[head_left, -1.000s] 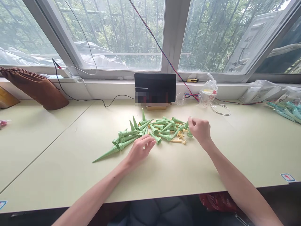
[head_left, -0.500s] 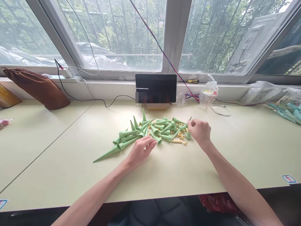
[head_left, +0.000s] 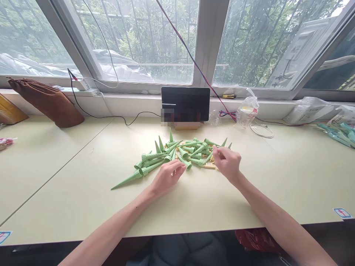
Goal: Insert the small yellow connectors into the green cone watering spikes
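Observation:
A pile of green plastic plant-watering spikes, cone-shaped with ribbed caps, lies on the table. Some stand upright with their points up; others lie on their sides. Small yellow plastic pieces are scattered at the right of the pile. My left hand rests at the near edge of the heap, its fingers curled towards the thumb beside a lying spike; anything between the fingertips is too small to make out. My right hand is closed in a pinch over the yellow pieces, and its fingers hide whatever they grip.
Behind the pile a dark tablet leans on a small stand. A brown bag stands at the left. To the right are a plastic-wrapped cup, a coiled white cable and bags with teal pieces.
My right hand has moved left, away from the spikes at the pile's right end and over the yellow pieces. My left hand has stayed almost still. The whole view has shifted slightly.

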The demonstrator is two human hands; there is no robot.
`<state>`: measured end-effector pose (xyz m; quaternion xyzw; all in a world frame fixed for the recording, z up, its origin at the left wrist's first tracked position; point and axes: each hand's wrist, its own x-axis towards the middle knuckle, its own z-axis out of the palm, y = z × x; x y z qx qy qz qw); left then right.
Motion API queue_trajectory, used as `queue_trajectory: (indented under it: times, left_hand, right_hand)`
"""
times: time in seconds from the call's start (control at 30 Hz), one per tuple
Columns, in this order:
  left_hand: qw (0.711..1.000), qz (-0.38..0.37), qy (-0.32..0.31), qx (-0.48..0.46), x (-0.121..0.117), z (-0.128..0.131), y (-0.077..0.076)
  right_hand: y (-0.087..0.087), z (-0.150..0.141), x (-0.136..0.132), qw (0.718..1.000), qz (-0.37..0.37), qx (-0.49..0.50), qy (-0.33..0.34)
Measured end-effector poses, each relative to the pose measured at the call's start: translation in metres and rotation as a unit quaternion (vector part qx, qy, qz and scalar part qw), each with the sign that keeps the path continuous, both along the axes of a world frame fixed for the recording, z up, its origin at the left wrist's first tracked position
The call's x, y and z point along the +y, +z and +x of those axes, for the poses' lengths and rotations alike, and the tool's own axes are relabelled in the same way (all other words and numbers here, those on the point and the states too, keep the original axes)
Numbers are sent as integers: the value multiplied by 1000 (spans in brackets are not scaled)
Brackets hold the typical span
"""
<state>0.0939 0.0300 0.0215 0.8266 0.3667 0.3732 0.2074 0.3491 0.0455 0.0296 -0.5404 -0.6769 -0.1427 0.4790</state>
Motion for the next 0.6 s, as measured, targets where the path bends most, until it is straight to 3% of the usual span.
queue_trajectory:
  times: [0.1,0.23,0.6]
  left_hand:
    - [1000,-7,16,3,1,1,-3]
    - [997,-38,40,48,4,1,-6]
    - [994,-32,23,102,3,3,-3]
  right_hand:
    - [-13,-21,-8,986,-70,-21,148]
    - [-25,-39,-15,963,-129,-24,234]
    - [-27,-26,-2,970,-152,5,188]
